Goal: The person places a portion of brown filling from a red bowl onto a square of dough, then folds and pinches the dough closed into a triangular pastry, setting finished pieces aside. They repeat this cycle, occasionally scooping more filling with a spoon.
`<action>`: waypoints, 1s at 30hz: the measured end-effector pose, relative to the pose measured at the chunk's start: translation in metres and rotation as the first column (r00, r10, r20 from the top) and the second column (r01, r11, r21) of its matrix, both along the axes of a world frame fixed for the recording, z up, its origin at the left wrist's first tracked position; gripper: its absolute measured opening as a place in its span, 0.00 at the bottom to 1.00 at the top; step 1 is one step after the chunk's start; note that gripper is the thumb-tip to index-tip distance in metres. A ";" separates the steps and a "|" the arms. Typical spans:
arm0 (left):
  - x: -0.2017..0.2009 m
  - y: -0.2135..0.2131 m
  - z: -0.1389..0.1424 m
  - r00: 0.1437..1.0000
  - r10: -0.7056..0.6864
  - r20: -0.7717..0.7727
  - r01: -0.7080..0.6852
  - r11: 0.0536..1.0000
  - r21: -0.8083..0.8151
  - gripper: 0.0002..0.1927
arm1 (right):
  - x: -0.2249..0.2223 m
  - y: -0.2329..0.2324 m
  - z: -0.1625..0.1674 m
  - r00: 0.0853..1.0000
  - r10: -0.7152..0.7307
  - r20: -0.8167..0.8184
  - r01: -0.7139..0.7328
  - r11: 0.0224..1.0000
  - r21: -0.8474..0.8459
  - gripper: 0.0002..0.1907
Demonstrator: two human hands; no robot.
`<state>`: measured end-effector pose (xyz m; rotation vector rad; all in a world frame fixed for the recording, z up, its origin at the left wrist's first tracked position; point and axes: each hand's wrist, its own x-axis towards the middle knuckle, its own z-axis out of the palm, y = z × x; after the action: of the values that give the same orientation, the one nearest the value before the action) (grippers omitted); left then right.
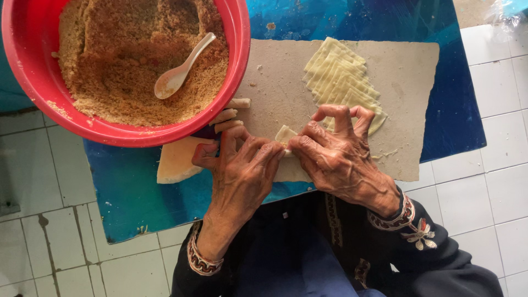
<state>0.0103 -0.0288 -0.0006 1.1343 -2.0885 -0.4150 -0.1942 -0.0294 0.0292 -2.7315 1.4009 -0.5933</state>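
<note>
**Both hands pinch one small dough wrapper at the board's near edge**

The left hand and the right hand meet fingertip to fingertip, pressed together on a small pale dough wrapper. Only its upper corner shows between the thumbs and forefingers; the rest is hidden under the fingers, so whether filling sits inside cannot be told. The wrapper lies low over the near edge of the board.

From largest to smallest around it: a blue table carries everything. On it, at the far left, stands a wide red bowl heaped with brown crumbly filling, and a white plastic spoon lies bowl-down in the crumbs. A grey-brown work board lies beside the bowl, its left edge partly under the bowl's rim. On the board's far half sits a fanned stack of yellow dough sheets, just beyond the right hand's fingers. Three small finished rolls lie by the bowl's rim, touching the left hand's knuckles. A pale flat slab lies under the bowl's near edge.

By the look of it, the step in hand is folding or rolling the wrapper shut. Judged from the pinch, the next move calls for even pressure from both thumbs so the thin sheet closes without tearing.
</note>
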 end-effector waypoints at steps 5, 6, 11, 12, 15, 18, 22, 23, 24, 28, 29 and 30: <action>-0.003 -0.001 -0.001 1.000 0.014 0.019 -0.014 1.000 -0.002 0.08 | -0.005 -0.007 0.000 0.997 -0.003 0.071 -0.004 0.995 0.099 0.09; -0.003 -0.002 -0.001 1.000 0.013 0.014 -0.013 1.000 0.002 0.08 | -0.006 -0.009 0.000 0.996 -0.007 0.087 -0.004 0.992 0.123 0.08; -0.004 -0.003 0.001 0.999 0.019 -0.028 -0.018 0.998 0.052 0.11 | -0.007 -0.012 0.000 0.994 -0.014 0.110 -0.001 0.991 0.131 0.10; -0.004 -0.003 0.002 0.999 0.021 -0.046 -0.018 0.997 0.075 0.12 | -0.007 -0.011 -0.001 0.994 -0.013 0.111 0.000 0.993 0.116 0.09; -0.004 -0.001 0.005 0.999 0.010 0.041 -0.009 1.000 -0.017 0.14 | -0.006 -0.009 -0.001 0.997 -0.004 0.079 -0.001 0.998 0.070 0.10; 0.001 0.002 0.006 0.999 -0.035 -0.020 0.036 0.999 0.012 0.18 | -0.005 -0.003 -0.001 0.999 -0.004 0.049 0.003 1.000 0.015 0.11; 0.001 -0.002 0.001 1.000 -0.023 0.022 0.024 0.999 -0.037 0.11 | -0.005 0.003 -0.003 0.999 -0.016 0.036 0.017 0.999 -0.051 0.10; 0.001 -0.002 -0.001 0.999 -0.022 0.023 0.023 0.999 -0.046 0.10 | -0.005 0.005 -0.004 0.999 -0.002 0.048 0.005 0.998 -0.063 0.11; 0.002 -0.003 -0.002 0.999 -0.023 0.025 0.025 0.998 -0.055 0.10 | -0.006 0.006 -0.004 0.998 0.008 0.059 -0.004 0.997 -0.073 0.13; 0.002 -0.005 -0.004 0.999 -0.047 0.013 0.047 0.999 -0.023 0.10 | -0.004 0.006 -0.007 1.000 -0.014 -0.011 0.013 0.992 -0.125 0.12; 0.002 -0.006 -0.004 0.999 -0.045 0.023 0.045 0.999 -0.014 0.10 | -0.005 0.002 -0.007 1.000 -0.006 -0.009 0.005 0.994 -0.108 0.11; 0.002 -0.006 -0.004 0.998 -0.043 0.034 0.043 0.999 -0.004 0.10 | -0.005 -0.002 -0.007 1.000 0.002 -0.006 -0.003 0.996 -0.089 0.11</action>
<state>0.0122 -0.0347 -0.0041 1.1021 -2.1457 -0.4139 -0.1994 -0.0312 0.0220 -2.8048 1.4058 -0.6631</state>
